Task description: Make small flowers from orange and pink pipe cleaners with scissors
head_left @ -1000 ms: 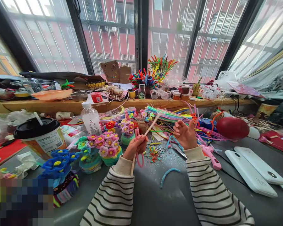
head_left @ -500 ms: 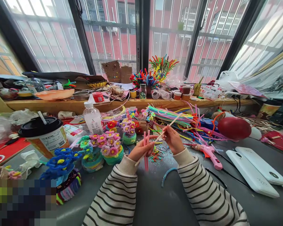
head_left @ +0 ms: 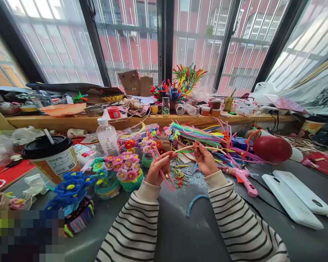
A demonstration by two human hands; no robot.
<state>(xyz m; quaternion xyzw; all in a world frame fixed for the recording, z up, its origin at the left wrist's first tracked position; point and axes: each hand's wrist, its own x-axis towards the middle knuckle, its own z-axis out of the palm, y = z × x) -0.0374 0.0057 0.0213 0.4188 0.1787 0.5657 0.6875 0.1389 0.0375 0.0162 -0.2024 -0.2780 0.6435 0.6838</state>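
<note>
My left hand (head_left: pixel 157 169) is closed around a folded pink pipe cleaner (head_left: pixel 164 174) whose loop hangs below the fist. Its thumb and fingers also pinch one end of a cream pipe cleaner (head_left: pixel 184 148). That cream strand runs right to my right hand (head_left: pixel 205 160), which pinches it between thumb and fingertips. Both hands hover over the grey table (head_left: pixel 180 233), just in front of small scissors (head_left: pixel 186 176) and scattered coloured scraps. Both sleeves are striped black and white.
Pipe-cleaner flower pots (head_left: pixel 127 174) stand left of my hands, with a lidded paper cup (head_left: pixel 50 156) and a plastic bottle (head_left: pixel 107 137). A heap of coloured pipe cleaners (head_left: pixel 199 134), a pink glue gun (head_left: pixel 243 178), a red ball (head_left: pixel 272 148) and white devices (head_left: pixel 297 203) lie right. A blue strand (head_left: pixel 196 201) lies near.
The cream strand, slanted steeply before, now lies nearly level between my hands. The pink loop has tilted and my left hand has risen a little towards the right hand.
</note>
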